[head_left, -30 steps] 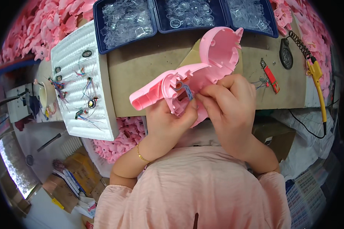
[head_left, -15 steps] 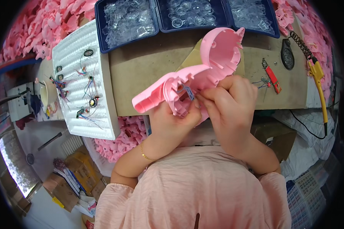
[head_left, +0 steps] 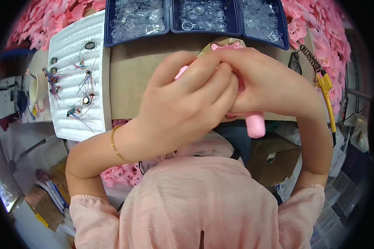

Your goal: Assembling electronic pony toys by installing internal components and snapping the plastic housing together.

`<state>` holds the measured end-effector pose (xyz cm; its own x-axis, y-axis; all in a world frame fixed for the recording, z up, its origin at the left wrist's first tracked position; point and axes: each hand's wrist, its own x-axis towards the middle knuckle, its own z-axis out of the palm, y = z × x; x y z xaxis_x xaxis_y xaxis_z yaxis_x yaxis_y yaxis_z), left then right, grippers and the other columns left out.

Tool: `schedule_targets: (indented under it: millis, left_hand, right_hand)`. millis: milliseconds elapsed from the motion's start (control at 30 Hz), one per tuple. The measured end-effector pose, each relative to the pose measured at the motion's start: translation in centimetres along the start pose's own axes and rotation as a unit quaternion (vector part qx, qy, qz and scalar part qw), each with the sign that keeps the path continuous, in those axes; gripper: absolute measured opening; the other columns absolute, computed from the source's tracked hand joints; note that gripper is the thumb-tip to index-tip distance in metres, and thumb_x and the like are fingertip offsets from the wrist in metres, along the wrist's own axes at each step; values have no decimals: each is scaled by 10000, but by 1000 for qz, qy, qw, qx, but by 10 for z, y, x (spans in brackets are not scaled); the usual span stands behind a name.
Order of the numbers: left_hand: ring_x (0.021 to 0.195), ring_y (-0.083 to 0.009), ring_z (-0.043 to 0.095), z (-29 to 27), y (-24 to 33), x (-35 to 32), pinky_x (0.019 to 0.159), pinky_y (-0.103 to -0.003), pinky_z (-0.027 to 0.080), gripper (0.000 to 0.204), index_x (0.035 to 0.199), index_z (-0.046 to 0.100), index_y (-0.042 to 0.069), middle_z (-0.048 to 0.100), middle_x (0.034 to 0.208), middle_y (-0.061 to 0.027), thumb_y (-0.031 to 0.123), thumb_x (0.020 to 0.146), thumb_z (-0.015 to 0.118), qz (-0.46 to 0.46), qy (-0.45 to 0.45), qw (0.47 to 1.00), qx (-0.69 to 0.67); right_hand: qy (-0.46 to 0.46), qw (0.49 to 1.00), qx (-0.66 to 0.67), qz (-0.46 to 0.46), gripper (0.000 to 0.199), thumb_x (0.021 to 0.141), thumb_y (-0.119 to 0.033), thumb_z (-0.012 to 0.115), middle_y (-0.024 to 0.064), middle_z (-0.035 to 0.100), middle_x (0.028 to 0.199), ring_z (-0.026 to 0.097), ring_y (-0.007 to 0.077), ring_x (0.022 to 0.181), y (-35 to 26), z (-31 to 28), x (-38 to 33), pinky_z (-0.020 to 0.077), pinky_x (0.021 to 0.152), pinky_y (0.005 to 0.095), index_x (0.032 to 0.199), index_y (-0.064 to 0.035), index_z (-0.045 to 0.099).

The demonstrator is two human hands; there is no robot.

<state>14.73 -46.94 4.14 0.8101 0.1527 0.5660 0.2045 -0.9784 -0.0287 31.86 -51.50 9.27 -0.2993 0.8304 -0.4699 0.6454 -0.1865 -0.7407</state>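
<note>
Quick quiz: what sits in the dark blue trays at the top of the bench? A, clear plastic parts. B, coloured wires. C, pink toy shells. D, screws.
A: the blue trays are filled with clear plastic parts; the coloured wires lie on the white tray to the left.

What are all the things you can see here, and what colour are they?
Pink plastic toy shell: one, pink, held in both hands, mostly hidden.
Dark blue plastic trays of clear round parts: three, along the far edge of the bench.
White ribbed tray: one, left of the bench, carrying small wired parts with coloured leads.
Brown cardboard bench top: one, under the hands.
Yellow-handled soldering iron: one, far right, beside a coiled spring stand.
Pink plastic pieces: too many to count, heaped in both far corners.
Gold bracelet: one, left wrist.
Left hand: closed over the toy.
Right hand: gripping the toy.
</note>
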Motion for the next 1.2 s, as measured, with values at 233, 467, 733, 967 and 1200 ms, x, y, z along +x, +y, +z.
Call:
schedule_targets:
  millis: [233, 467, 733, 967, 1200]
  left_hand:
    - [796, -202, 577, 30, 12, -52, 702, -324, 455, 221, 910, 602, 86, 600, 938, -46, 133, 698, 644, -211, 105, 944, -230]
    - [846, -207, 589, 53, 7, -58, 747, -340, 462, 175, 866, 617, 56, 615, 919, -56, 119, 702, 609, -129, 40, 960, -245]
    - [1034, -186, 499, 27, 29, -62, 867, -321, 384, 291, 970, 616, 49, 572, 1091, -67, 219, 733, 607, -83, -80, 990, -77]
    - [1092, -253, 473, 8, 40, -45, 885, -315, 330, 412, 1091, 577, 0, 532, 1165, -129, 266, 785, 504, 61, -229, 965, 114]
    - [932, -244, 524, 5, 56, -26, 703, -242, 364, 452, 1221, 501, 44, 569, 1138, -171, 127, 777, 500, 158, -354, 905, 177]
  right_hand:
    - [-17, 984, 151, 94, 508, 746, -160, 629, 67, 581, 970, 562, 128, 846, 18, -7, 6, 473, 743, 255, 1205, -8, 471]
    - [-9, 969, 234, 79, 451, 767, -161, 608, 78, 574, 916, 569, 121, 773, 26, 6, 2, 478, 666, 244, 1158, 21, 479]
    - [-16, 971, 214, 107, 463, 782, -210, 609, 60, 590, 875, 561, 97, 728, 25, 1, 7, 472, 659, 224, 1165, 25, 497]
    - [-25, 974, 180, 136, 470, 805, -272, 592, 45, 582, 846, 547, 82, 725, 24, -1, 6, 454, 644, 212, 1154, 30, 507]
    - [11, 975, 180, 130, 451, 796, -306, 601, 57, 599, 837, 578, 91, 673, 25, 1, 8, 465, 563, 228, 1097, 24, 543]
